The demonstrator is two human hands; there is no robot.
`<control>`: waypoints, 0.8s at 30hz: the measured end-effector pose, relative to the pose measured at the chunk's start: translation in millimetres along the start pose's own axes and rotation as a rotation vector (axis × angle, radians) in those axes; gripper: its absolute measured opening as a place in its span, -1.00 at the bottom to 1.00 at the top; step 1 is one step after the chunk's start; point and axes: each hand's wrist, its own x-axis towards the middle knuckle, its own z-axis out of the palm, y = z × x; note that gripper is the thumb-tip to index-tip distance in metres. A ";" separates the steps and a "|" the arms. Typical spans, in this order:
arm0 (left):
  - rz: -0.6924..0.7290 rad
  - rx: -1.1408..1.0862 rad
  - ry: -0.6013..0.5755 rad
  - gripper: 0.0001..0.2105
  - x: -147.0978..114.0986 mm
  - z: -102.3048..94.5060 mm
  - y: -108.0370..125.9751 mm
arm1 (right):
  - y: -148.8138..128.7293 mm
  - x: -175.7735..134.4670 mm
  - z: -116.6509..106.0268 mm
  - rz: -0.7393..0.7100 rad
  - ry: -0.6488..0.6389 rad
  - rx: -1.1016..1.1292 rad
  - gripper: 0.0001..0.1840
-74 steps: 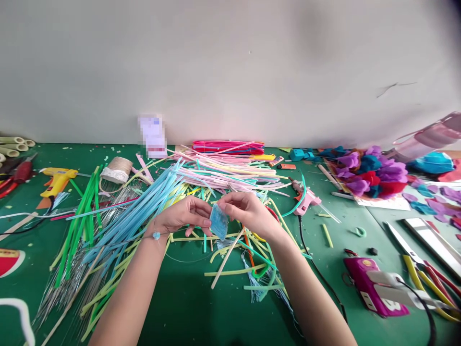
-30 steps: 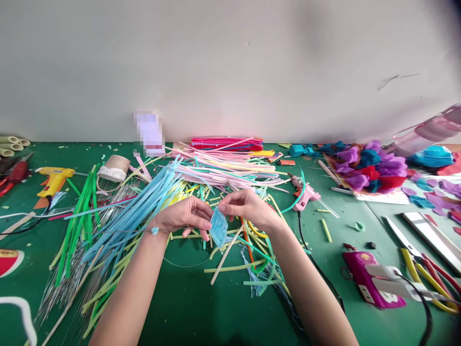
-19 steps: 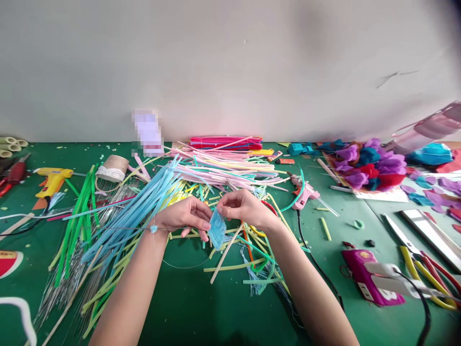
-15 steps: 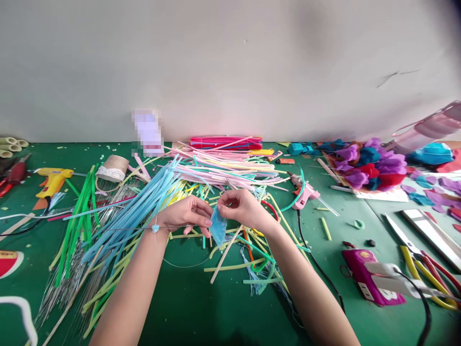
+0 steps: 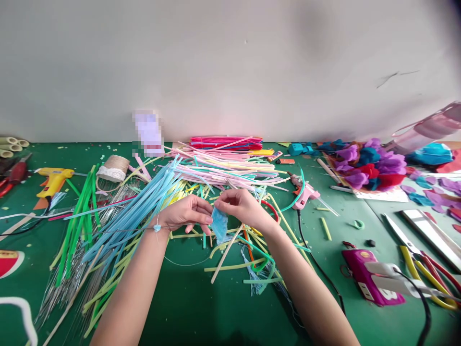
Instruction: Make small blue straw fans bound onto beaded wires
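A small flat blue piece, fuzzy and roughly petal-shaped [image 5: 219, 226], is held up between my two hands over the middle of the table. My right hand [image 5: 240, 207] pinches its upper edge between thumb and fingertips. On the left, the thumb and fingers of my left hand [image 5: 185, 214] close on the piece's side edge, with the other fingers curled loosely. A small blue ornament [image 5: 157, 228] sits at my left wrist on a thin string. Behind and below the hands lie scattered pale-green pipe cleaners [image 5: 230, 266].
Blue pipe cleaners [image 5: 135, 211] and green ones [image 5: 77, 226] lie left, near a yellow glue gun [image 5: 54, 181] and twine spool [image 5: 114, 168]. Pink pipe cleaners [image 5: 223, 168] spread behind. Rightward are a pink glue gun [image 5: 305, 193], magenta power strip [image 5: 372, 278], scissors [image 5: 414, 262] and felt flowers [image 5: 370, 163].
The blue piece has turned slightly between my fingers and shows a little more of its face. Both hands stay in nearly the same place, still gripping it.
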 end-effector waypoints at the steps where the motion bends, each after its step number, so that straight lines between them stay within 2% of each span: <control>1: 0.001 -0.002 0.012 -0.64 0.1 0.0 -0.1 | -0.6 -0.1 0.9 -0.007 0.022 -0.014 -0.59; 7: 0.032 0.015 -0.014 -0.68 -3.8 -6.1 0.9 | -6.1 -3.8 -8.0 0.065 -0.137 0.092 -0.53; 11: 0.032 0.018 -0.014 -0.68 -4.7 -8.1 0.7 | -0.5 -3.2 -13.4 0.066 -0.144 0.087 -0.61; 15: 0.010 0.015 -0.017 -0.67 -2.0 -6.4 -0.2 | 5.3 -0.8 -9.6 0.058 -0.137 0.031 -0.70; 20: 0.016 -0.011 0.038 -0.68 1.3 -7.1 -1.0 | 4.3 -0.6 -2.4 -0.035 0.044 -0.148 -0.80; 22: 0.029 -0.035 0.069 -0.66 0.9 -8.8 -1.0 | 2.0 -1.5 -3.5 -0.008 0.011 -0.101 -0.73; 24: 0.042 -0.058 0.087 -0.65 -0.2 -10.4 -0.9 | -0.6 -2.2 -6.6 0.036 -0.080 -0.020 -0.64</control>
